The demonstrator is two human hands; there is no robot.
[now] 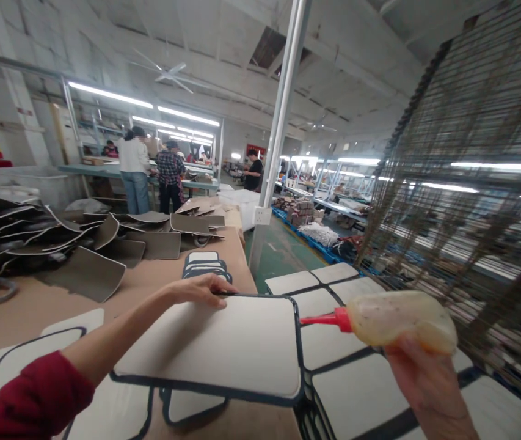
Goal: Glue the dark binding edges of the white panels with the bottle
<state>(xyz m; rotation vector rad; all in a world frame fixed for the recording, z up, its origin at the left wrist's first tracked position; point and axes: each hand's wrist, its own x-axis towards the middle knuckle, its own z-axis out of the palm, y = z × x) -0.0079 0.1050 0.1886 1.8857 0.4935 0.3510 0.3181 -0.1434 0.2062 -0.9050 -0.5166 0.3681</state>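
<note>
My left hand grips the far edge of a white panel with a dark border and holds it flat above the brown table. My right hand holds a squeeze bottle of yellowish glue. Its red nozzle points left at the panel's right edge. More white dark-edged panels lie in rows below and to the right of the bottle. A small stack of the same panels sits just beyond my left hand.
Grey curved sheets are piled on the table's far left. A wire drying rack fills the right side. A white post stands past the table. Three people work at benches in the background.
</note>
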